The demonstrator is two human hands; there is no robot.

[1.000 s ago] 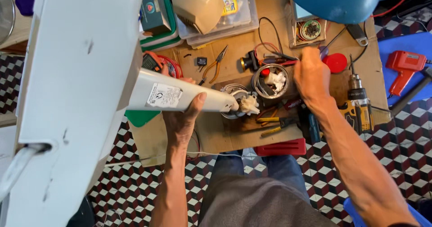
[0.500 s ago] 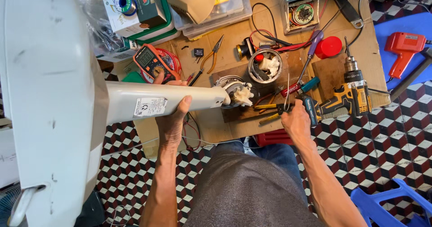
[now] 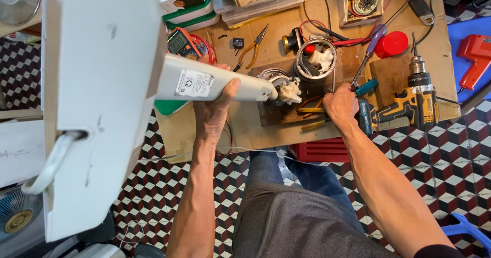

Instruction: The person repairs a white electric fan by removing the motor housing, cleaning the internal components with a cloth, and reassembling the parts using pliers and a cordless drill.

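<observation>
White fan stem (image 3: 225,84), rectangular label (image 3: 194,83); left hand (image 3: 212,109) gripping.

Fan column (image 3: 215,84) lies across the table (image 3: 266,130), left hand (image 3: 212,112) under it. Motor (image 3: 279,86) sits at its right end. Right hand (image 3: 340,104) rests beside pliers (image 3: 309,114), drill (image 3: 409,102) further right.

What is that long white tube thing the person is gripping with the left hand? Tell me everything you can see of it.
The long white plastic-looking column is a smooth rounded tube lying roughly level above the cardboard-covered bench. A pale rectangular sticker sits on its side. Its wide end joins a big flat white base at the left, scuffed in spots; its narrow end points right, at a small metal motor part. The left hand wraps it from below, thumb up its side.
</observation>
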